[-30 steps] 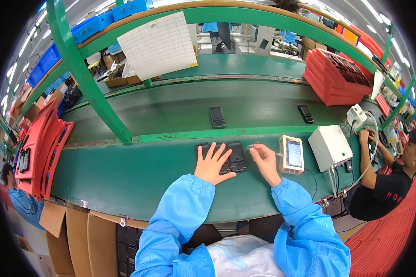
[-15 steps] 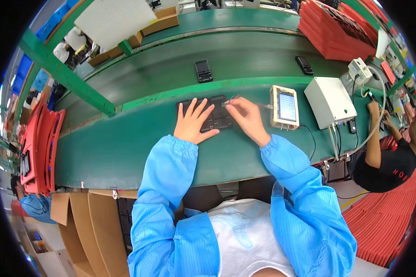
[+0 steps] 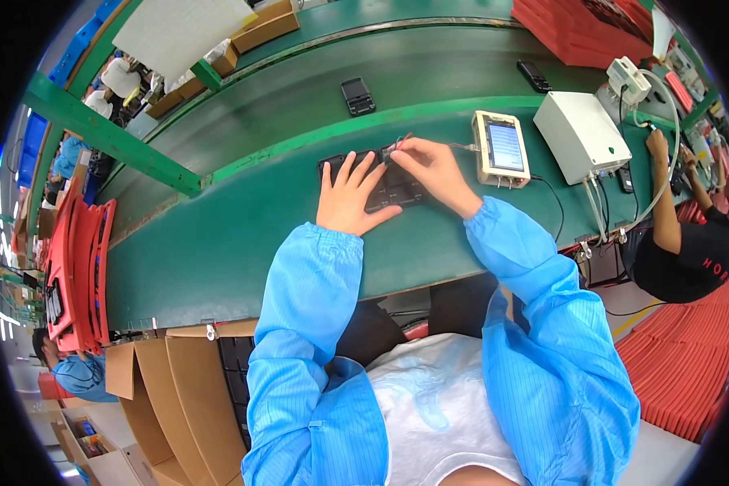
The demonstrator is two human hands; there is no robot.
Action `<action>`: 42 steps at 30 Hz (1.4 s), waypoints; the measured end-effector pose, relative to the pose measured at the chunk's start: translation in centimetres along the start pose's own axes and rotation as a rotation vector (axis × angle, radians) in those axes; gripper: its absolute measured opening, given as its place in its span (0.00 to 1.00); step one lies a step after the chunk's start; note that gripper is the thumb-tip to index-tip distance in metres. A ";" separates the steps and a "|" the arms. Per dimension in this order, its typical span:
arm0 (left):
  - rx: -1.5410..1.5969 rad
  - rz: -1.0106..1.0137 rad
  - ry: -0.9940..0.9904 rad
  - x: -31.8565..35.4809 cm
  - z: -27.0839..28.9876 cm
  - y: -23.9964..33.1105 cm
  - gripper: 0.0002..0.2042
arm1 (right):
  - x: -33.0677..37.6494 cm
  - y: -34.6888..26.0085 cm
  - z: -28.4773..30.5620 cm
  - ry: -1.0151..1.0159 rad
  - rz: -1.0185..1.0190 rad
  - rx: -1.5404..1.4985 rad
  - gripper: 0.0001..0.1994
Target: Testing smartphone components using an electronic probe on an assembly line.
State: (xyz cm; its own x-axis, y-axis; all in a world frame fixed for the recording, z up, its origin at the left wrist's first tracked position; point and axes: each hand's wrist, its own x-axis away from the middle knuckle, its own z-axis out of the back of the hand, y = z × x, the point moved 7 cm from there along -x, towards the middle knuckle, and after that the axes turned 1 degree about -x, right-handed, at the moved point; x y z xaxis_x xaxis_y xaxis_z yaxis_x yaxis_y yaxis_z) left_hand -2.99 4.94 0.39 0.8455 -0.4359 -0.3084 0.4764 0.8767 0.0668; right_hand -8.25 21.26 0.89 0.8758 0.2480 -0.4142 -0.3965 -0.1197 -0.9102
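Flat black plastic device parts point(image 3: 401, 191) lie on the green bench in front of me, partly covered by my hands. My left hand point(image 3: 347, 196) rests on their left side, palm down with fingers spread. At the upper right of the parts, my right hand point(image 3: 439, 168) pinches the end of a thin lead, with red and black wires point(image 3: 402, 142) showing by the fingertips. The exact tip between the fingers is too small to make out. A cable runs behind the right hand to a cream handheld tester point(image 3: 500, 151) with a lit screen.
Right of the tester stands a white box point(image 3: 581, 138) with cables. Beyond the green rail, two black handheld devices point(image 3: 356, 96) lie on the belt. Red trays point(image 3: 81, 271) stand at the left, with more at the far right. A co-worker's arm point(image 3: 664, 194) reaches in at right.
The whole view has shifted, so the bench sits higher in the picture. Both hands stay at the black parts, the left still spread and the right still pinching.
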 end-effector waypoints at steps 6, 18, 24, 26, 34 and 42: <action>0.018 0.040 0.000 0.1 0.3 0.0 0.42 | 0.1 -0.1 -0.2 0.000 -0.082 -0.011 0.09; 0.058 0.055 -0.029 0.1 0.4 -0.2 0.43 | 0.5 0.2 -0.2 -0.077 -0.189 0.046 0.09; 0.056 0.058 -0.061 0.0 0.3 -0.2 0.43 | 0.4 -0.1 -0.1 -0.005 -0.118 0.037 0.09; 0.052 0.058 -0.061 0.1 0.2 -0.3 0.44 | 0.5 -0.1 0.0 0.001 -0.111 0.036 0.09; 0.050 0.057 -0.053 0.1 0.2 -0.3 0.44 | 0.3 -0.1 0.0 0.006 -0.099 0.080 0.09; 0.071 0.057 -0.046 0.0 0.4 -0.2 0.44 | 0.4 -0.1 0.0 -0.015 -0.128 0.079 0.09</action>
State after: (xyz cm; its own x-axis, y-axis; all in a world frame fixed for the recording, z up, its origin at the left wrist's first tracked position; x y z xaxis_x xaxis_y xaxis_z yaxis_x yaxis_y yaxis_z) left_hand -2.96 4.64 0.74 0.8812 -0.3962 -0.2579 0.4418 0.8844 0.1507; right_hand -7.89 21.34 0.79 0.9165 0.2708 -0.2944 -0.3029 -0.0107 -0.9530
